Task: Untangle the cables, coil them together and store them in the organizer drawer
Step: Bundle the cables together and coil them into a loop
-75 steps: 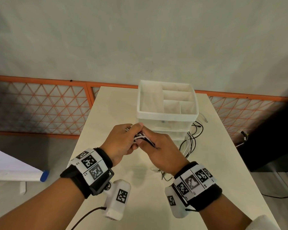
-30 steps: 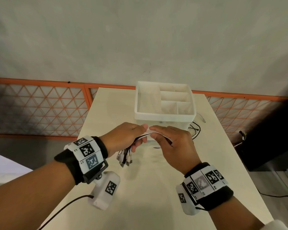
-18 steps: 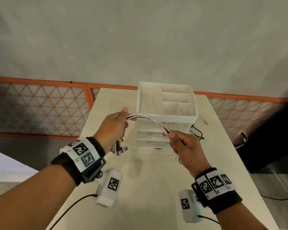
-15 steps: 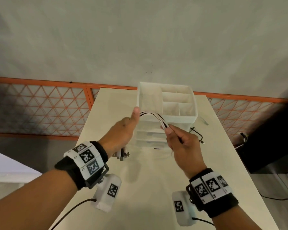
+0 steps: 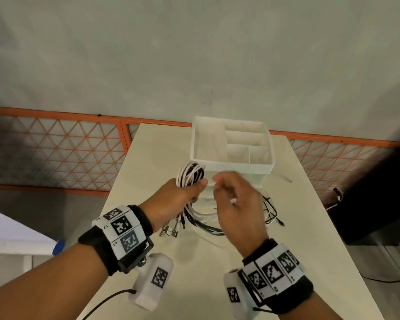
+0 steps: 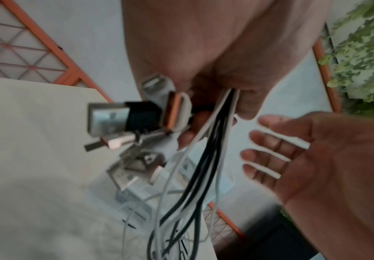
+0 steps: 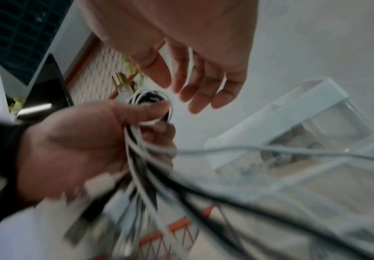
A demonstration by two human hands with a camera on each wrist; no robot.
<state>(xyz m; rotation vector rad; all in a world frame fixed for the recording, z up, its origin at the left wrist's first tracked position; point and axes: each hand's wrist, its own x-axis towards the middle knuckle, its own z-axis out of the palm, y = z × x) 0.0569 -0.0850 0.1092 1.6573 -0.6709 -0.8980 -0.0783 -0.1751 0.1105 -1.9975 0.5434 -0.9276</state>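
Note:
A bundle of white and black cables loops up over my left hand, which grips it between thumb and curled fingers. Their USB plugs dangle below that fist, and the long tails trail onto the table to the right. My right hand hovers just right of the loop with relaxed, spread fingers and holds nothing. The left wrist view shows the cables leaving the fist beside the open right palm. In the right wrist view, the loop sits under the left thumb. The white organizer stands right behind.
The organizer has open top compartments and clear drawers beneath. It sits at the far end of a narrow pale table. An orange lattice fence runs behind. Another cable hangs off the table's right edge.
Earlier both hands stretched the cables between them. Now a coil loop stands over the left thumb and the right hand has let go and opened.

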